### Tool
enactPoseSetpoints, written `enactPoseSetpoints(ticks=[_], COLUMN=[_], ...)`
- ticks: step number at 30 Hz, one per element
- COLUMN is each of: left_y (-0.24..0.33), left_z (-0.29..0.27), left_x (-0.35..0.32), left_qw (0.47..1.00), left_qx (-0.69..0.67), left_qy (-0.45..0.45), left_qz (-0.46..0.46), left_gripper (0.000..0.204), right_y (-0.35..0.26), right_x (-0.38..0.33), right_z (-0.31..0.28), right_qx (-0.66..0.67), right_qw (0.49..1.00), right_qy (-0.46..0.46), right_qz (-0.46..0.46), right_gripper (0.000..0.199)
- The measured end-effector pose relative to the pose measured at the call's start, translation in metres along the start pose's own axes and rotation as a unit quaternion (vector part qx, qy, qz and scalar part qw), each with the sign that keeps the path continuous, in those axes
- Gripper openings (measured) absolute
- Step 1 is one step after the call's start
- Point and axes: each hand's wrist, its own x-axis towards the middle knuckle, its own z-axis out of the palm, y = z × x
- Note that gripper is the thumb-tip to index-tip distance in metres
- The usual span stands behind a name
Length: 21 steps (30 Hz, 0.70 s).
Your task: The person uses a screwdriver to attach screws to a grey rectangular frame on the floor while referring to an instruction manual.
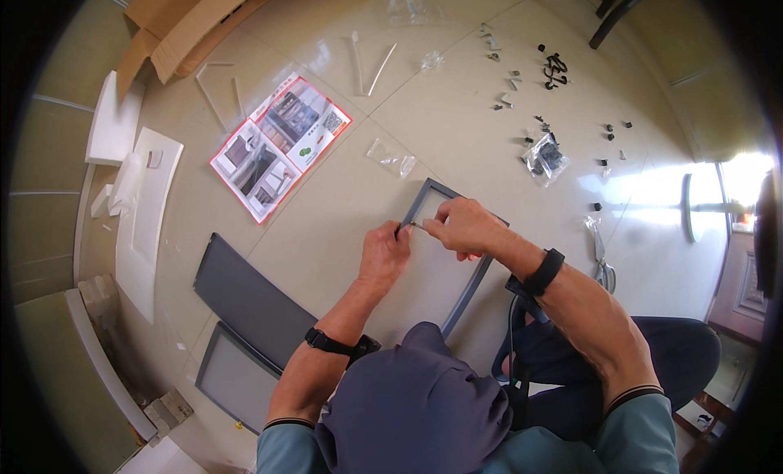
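Note:
A grey-framed mesh panel point(469, 293) lies in front of me, its far corner pointing away. My left hand point(386, 252) is closed at the left bar of the frame, fingertips pinching at its edge beside a small dark piece. Close by, over the inside of the frame, my right hand point(466, 227) is closed with its fingertips together. A small, thin, metallic-looking thing point(418, 223) sticks out from them toward the left fingertips. It is too small to name, and the fingers hide most of it.
A dark grey panel point(253, 299) and another framed panel point(236, 376) lie to the left. Beyond are an instruction sheet point(281, 148) and a cardboard box point(192, 33). Rightward lie scissors point(602, 258), a bag of black parts point(546, 158) and scattered screws point(506, 101). White foam point(147, 221) stands far left.

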Motion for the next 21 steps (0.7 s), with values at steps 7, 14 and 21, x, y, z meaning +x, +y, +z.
enactPoseSetpoints(ticks=[7, 14, 21], left_y=[-0.002, -0.009, -0.002], left_z=[-0.004, 0.002, -0.002], left_x=[0.006, 0.009, 0.010], left_qw=[0.999, 0.997, 0.997], left_qx=[-0.040, -0.081, -0.074], left_qy=[-0.007, -0.001, 0.001], left_qz=[-0.022, -0.013, -0.004], left_gripper=[0.026, 0.028, 0.029], right_y=[0.030, 0.032, 0.028], right_x=[0.000, 0.016, 0.036], right_z=[0.022, 0.025, 0.000], right_qx=[-0.381, -0.374, 0.355], right_qw=[0.856, 0.840, 0.918], right_qy=[0.163, 0.179, -0.134], right_qz=[-0.308, -0.350, 0.116], right_gripper=[0.016, 0.009, 0.014])
